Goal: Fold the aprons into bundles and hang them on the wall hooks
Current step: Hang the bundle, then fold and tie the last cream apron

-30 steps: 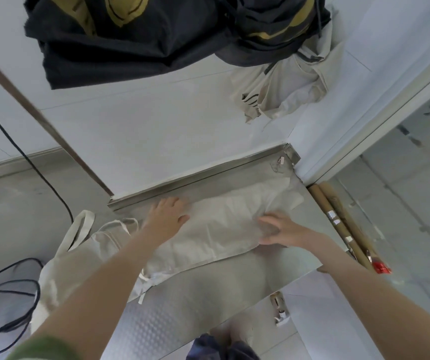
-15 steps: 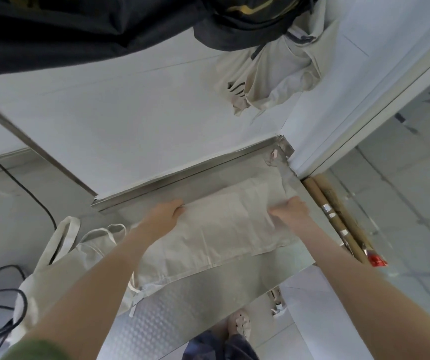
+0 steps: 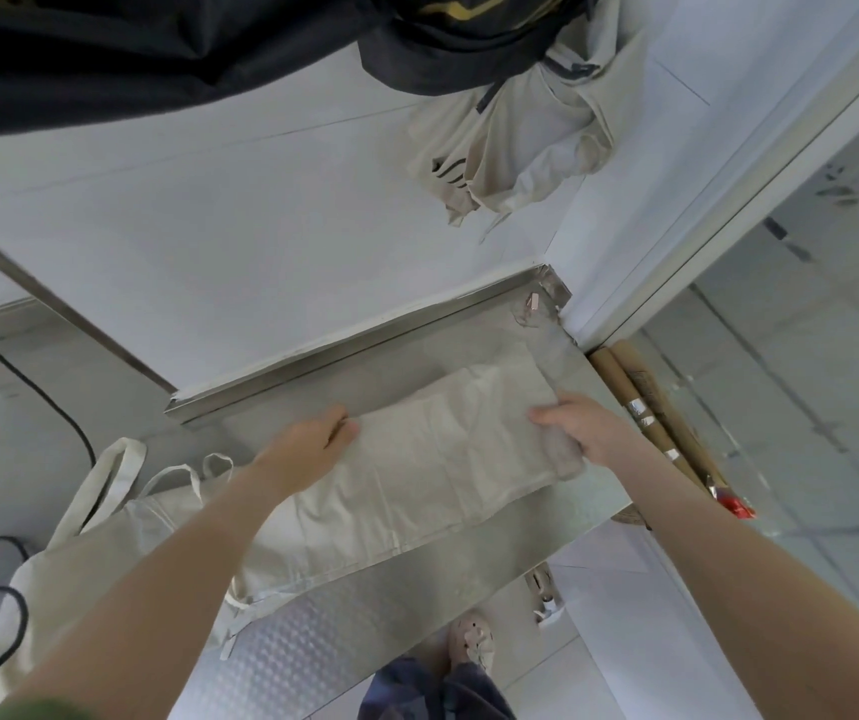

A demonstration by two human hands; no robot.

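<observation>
Cream apron (image 3: pixel 432 459) lies on the steel worktop (image 3: pixel 365 641), folded lengthwise into a long strip that runs diag. from near-left to far-right, close to the raised back lip by the wall (image 3: pixel 209 252).

Left grip (image 3: pixel 308 444), a bare hand, sits at the strip's far long edge, approx. mid-length. Fingers are curled down over that edge and look to be pinching the cloth, knuckles up.

Right grip (image 3: pixel 586 428), also bare, has the strip's far-right end. Thumb lies on top, the other fingers are tucked beneath, and the end is bunched and raised a little off the steel under the hand.

The apron's other end spills off the worktop's left side. Its neck loop (image 3: pixel 121 459) hangs over the edge there, and thin ties (image 3: pixel 240 613) trail on the near part of the steel.

Up on the wall hang black aprons (image 3: pixel 131 49) w/ yellow print. Just right of them is a cream bundle (image 3: pixel 536 148), crumpled, w/ dark stripes showing on a lower flap. Can't see what they hang from.

Cardboard tubes (image 3: pixel 645 402) w/ silver tape bands lie right beside the worktop's right end, along the glass partition. Black cable (image 3: pixel 6 605) loops on the floor at left. A sandalled foot (image 3: pixel 474 641) shows below the near edge.
</observation>
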